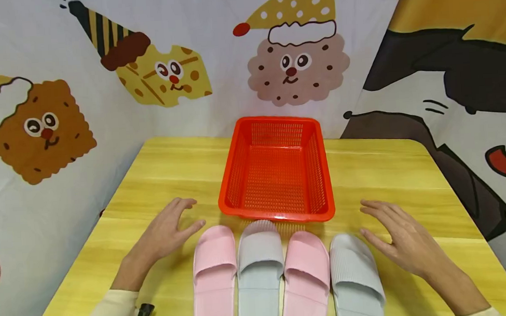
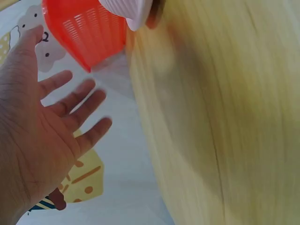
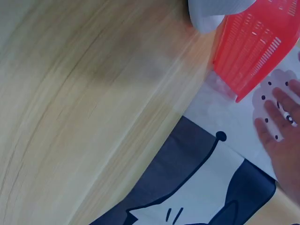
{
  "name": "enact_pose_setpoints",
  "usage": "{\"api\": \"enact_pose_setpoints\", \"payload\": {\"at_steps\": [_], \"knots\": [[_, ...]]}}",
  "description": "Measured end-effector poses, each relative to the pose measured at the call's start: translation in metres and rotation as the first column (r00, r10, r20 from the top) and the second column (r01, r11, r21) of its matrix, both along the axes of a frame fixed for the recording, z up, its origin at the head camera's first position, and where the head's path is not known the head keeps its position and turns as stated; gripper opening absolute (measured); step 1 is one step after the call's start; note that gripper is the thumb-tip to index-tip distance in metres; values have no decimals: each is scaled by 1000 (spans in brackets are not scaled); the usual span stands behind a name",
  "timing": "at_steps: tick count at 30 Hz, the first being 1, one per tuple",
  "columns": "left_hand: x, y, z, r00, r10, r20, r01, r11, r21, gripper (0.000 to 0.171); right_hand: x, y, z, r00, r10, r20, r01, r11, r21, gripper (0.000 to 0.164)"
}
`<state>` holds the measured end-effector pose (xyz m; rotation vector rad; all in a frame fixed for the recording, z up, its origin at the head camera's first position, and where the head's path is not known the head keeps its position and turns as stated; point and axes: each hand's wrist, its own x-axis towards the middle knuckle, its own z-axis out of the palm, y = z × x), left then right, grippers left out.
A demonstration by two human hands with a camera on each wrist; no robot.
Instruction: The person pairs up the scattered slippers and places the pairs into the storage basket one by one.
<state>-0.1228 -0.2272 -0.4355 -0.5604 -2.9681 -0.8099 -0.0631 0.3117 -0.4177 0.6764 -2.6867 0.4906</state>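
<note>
Side by side at the table's near side lie a pink slipper [image 1: 214, 271], a grey slipper [image 1: 260, 273], another pink slipper [image 1: 305, 275] and another grey slipper [image 1: 356, 277], toes toward the back. Just beyond their toes stands a red plastic basket [image 1: 276, 176] with nothing in it. My left hand [image 1: 164, 233] hovers left of the leftmost pink slipper, thumb and fingers spread; the left wrist view shows its palm bare. To the right of the rightmost grey slipper, my right hand [image 1: 401, 236] is held with fingers extended, holding nothing.
The yellow wood-grain table [image 1: 167, 173] has rounded corners. Behind it hangs a white cloth [image 1: 222, 82] printed with cartoon cookies, cheese and a dark-and-white animal face. A small black object [image 1: 145, 313] sits at the left sleeve's cuff.
</note>
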Motion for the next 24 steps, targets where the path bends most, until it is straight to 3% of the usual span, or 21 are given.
{"api": "enact_pose_setpoints", "payload": {"at_steps": [5,10,14,16,19,24], "knots": [[7,4,7,998,7,57,-7,1000,-3,53,2,-10,8,982,97,-160,-111,990,-81,33],[13,8,10,987,-39,156,43,999,-25,33,3,-27,22,914,203,-352,-247,965,-85,39],[19,11,7,965,-86,249,95,995,-21,34,8,-42,34,867,273,-417,-328,943,-63,34],[21,12,6,960,-102,262,111,994,-22,42,11,-49,38,859,310,-408,-360,932,-50,32],[23,15,9,961,-127,247,140,990,-35,58,14,-57,38,866,363,-344,-392,920,-18,31],[31,22,11,962,-170,213,184,982,-45,71,18,-68,27,890,435,-132,-436,900,29,24]]}}
